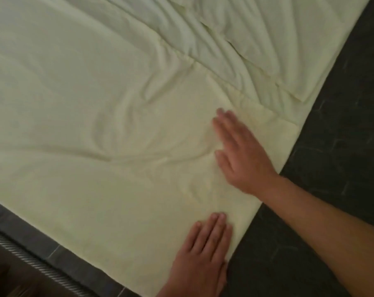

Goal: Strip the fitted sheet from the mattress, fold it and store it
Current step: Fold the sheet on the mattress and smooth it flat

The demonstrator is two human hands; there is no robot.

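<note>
While the pale yellow-green fitted sheet [100, 108] lies spread over the dark mattress [342, 129], we have both hands flat on it near its right-hand edge.

- Left hand [203, 258]: comes in from the bottom of the head view, palm down on the sheet, close to the lower corner. Fingers straight and held together, gripping nothing.
- Right hand [243, 155]: further up the same edge, forearm crossing the bare mattress from the lower right. Palm down, fingers extended and close together, thumb out slightly to the side. It's motion-blurred, so we can't tell how firmly it presses.
- Sheet: mostly flat under and between our hands, with shallow creases fanning out left of the right hand. Toward the top right it is bunched in overlapping folds with layered edges showing.
- Mattress: bare along the right side, dark with a faint pattern.
- Lower left: the sheet's edge runs along a grey border band [59, 254], with a twisted rope-like trim [20, 249] just outside it.
</note>
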